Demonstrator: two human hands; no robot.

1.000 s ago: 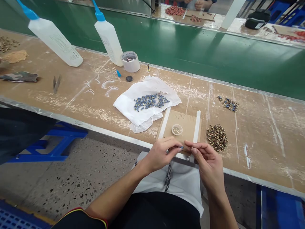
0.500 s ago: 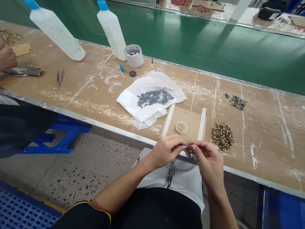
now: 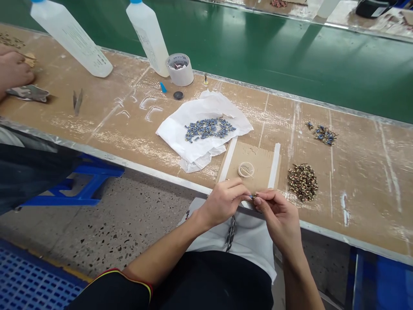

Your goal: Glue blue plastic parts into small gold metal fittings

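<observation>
Above my lap, at the table's front edge, my left hand (image 3: 227,199) pinches a tiny blue piece (image 3: 251,196). Fingertip to fingertip with it, my right hand (image 3: 279,212) is closed on a small brown-and-gold piece (image 3: 255,196); whether the two pieces touch is too small to tell. Just beyond my hands, a small clear cup (image 3: 245,169) with a thin stick in it stands on a taped cardboard sheet (image 3: 258,156). Many blue pieces (image 3: 209,129) lie on white paper (image 3: 176,129). To the right are a heap of brown-and-gold pieces (image 3: 302,182) and a smaller pile of blue-and-brown pieces (image 3: 325,135).
Two white bottles (image 3: 72,41) (image 3: 148,36) and a tape roll (image 3: 180,71) stand at the back edge. A black cap (image 3: 178,95), a blue tip (image 3: 163,87) and tweezers (image 3: 77,102) lie on the table. Another person's hand (image 3: 14,71) is at the far left.
The view has shifted slightly. My hands keep the same pinch, fingertips together, with little movement. At the far left the other person's hand has moved further into view.
</observation>
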